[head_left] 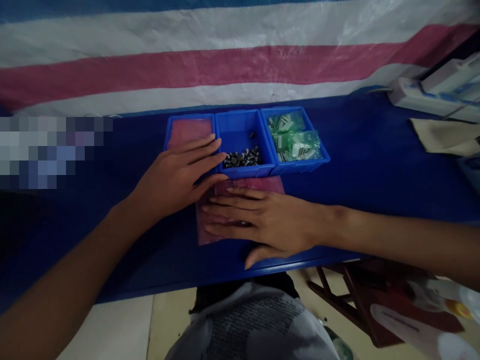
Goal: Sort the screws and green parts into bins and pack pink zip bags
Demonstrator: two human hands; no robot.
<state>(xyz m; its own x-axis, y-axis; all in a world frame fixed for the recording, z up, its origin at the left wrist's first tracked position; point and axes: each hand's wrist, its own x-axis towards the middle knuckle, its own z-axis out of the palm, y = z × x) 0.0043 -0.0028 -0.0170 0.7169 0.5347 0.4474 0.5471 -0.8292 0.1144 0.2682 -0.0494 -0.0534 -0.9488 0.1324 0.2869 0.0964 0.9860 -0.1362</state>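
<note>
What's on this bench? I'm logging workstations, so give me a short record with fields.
left hand: open, fingers over the front corner of the left bin
right hand: open, flat on a pink bag
left bin contents: pink sheet bag
middle bin: dark metal pins
right bin: green packets
surface: blue table

Prob. a small parts-packing workshop, tho the dim view makes it hard to be sure: blue-topped workbench (pixel 375 165) w/ blue plastic parts bins (pixel 245 117) holding metal pins (pixel 242 159) & green-bagged parts (pixel 294 140), striped tarp (pixel 240 65) as backdrop, tiled floor (pixel 172 320) & wooden stool (pixel 348 295) below.
</note>
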